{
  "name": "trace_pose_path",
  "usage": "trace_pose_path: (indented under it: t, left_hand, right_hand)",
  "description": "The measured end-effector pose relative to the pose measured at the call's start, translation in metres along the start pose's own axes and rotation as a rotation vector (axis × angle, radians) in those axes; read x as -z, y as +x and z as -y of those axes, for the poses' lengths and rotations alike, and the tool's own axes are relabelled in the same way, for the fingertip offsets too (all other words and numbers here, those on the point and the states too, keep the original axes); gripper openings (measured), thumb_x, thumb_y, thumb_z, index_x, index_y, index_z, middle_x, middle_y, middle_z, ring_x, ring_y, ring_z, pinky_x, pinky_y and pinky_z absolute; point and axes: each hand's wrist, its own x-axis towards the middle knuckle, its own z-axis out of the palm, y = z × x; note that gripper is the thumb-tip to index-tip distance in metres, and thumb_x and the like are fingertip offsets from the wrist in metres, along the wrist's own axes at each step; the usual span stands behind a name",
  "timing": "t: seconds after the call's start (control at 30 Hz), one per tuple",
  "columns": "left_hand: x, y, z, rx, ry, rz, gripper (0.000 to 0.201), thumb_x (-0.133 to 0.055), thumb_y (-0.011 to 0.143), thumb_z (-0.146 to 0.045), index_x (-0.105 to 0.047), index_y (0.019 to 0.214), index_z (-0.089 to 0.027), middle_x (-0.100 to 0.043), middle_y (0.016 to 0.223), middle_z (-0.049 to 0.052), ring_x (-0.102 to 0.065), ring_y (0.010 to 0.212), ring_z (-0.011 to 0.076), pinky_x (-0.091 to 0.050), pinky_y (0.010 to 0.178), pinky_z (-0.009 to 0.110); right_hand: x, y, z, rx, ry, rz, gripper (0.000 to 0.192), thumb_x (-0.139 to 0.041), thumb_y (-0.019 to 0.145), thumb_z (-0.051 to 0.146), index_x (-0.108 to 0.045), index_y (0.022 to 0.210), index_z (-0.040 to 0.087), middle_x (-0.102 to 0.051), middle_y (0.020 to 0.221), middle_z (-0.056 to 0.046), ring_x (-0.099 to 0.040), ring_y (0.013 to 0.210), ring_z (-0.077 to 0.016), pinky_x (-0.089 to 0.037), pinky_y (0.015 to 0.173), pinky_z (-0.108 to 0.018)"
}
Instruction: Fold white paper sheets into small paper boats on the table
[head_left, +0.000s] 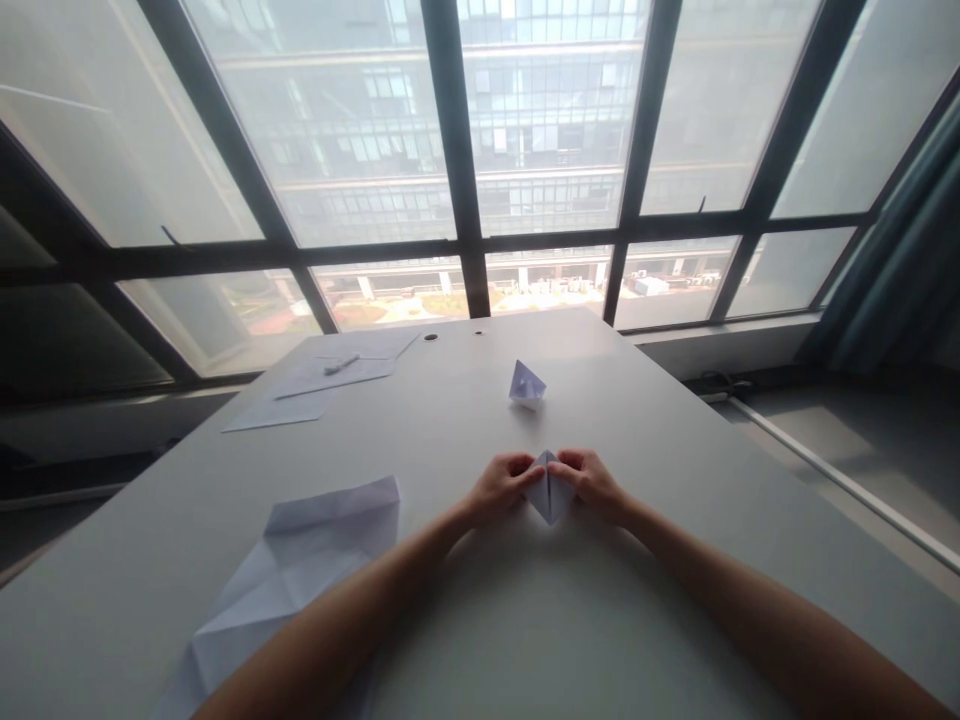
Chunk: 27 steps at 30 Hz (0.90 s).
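Free room and obstacles on the table (675,560). Both hands, the left hand (499,488) and right hand (596,485), meet at a small folded paper piece (549,495) near the table's middle. Just beyond them stands a finished paper boat (526,385), the only obstacle straight ahead (bare surface lies either side of it). To the left, a creased sheet (300,570) lies beside the left forearm; farther off, flat sheets (322,385) with a pen (341,364) fill the far left corner. The right half of the table is bare to its edge.
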Motion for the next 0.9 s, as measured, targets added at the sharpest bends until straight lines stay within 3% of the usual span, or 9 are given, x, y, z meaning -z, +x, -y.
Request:
trace_pose_path:
  t: [0.1, 0.27, 0.7, 0.9]
  left_hand:
    - [0.0014, 0.0017, 0.0041, 0.001, 0.019, -0.005, 0.053, -0.063, 0.082, -0.064, -0.062, 0.071, -0.012, -0.046, 0.058, -0.004, -0.037, 0.054, 0.0087, -0.024, 0.050, 0.022]
    - [0.0027, 0.0035, 0.0084, -0.020, 0.084, -0.029, 0.052, -0.064, 0.081, -0.063, -0.057, 0.066, -0.013, -0.042, 0.058, -0.005, -0.036, 0.056, 0.0095, -0.024, 0.051, 0.022]
    - [0.0064, -0.0019, -0.0015, 0.033, -0.071, -0.123, 0.047, -0.071, 0.078, -0.056, -0.076, 0.080, -0.009, -0.064, 0.065, 0.003, -0.051, 0.058, 0.0130, -0.033, 0.054, 0.023]
    - [0.0056, -0.0031, 0.0016, 0.058, -0.203, -0.151, 0.047, -0.075, 0.076, -0.055, -0.079, 0.084, -0.009, -0.067, 0.065, 0.005, -0.052, 0.055, 0.0129, -0.033, 0.052, 0.023]
  right_hand:
    - [-0.0015, 0.0019, 0.0015, -0.002, -0.009, -0.001, 0.043, -0.064, 0.079, 0.051, -0.045, 0.058, 0.019, -0.036, 0.057, 0.006, -0.032, 0.055, -0.0101, -0.024, 0.050, -0.024]
    - [-0.0028, 0.0026, 0.0025, -0.010, 0.008, 0.021, 0.042, -0.065, 0.078, 0.050, -0.045, 0.058, 0.019, -0.036, 0.057, 0.005, -0.032, 0.056, -0.0101, -0.023, 0.050, -0.025]
    - [-0.0033, -0.0005, 0.0011, -0.078, 0.093, -0.035, 0.041, -0.070, 0.077, 0.054, -0.068, 0.071, 0.014, -0.053, 0.059, 0.002, -0.043, 0.054, -0.0114, -0.031, 0.050, -0.025]
    - [-0.0044, -0.0030, 0.0030, -0.068, 0.115, -0.110, 0.042, -0.070, 0.077, 0.056, -0.070, 0.071, 0.014, -0.055, 0.058, 0.001, -0.044, 0.054, -0.0117, -0.031, 0.051, -0.025]
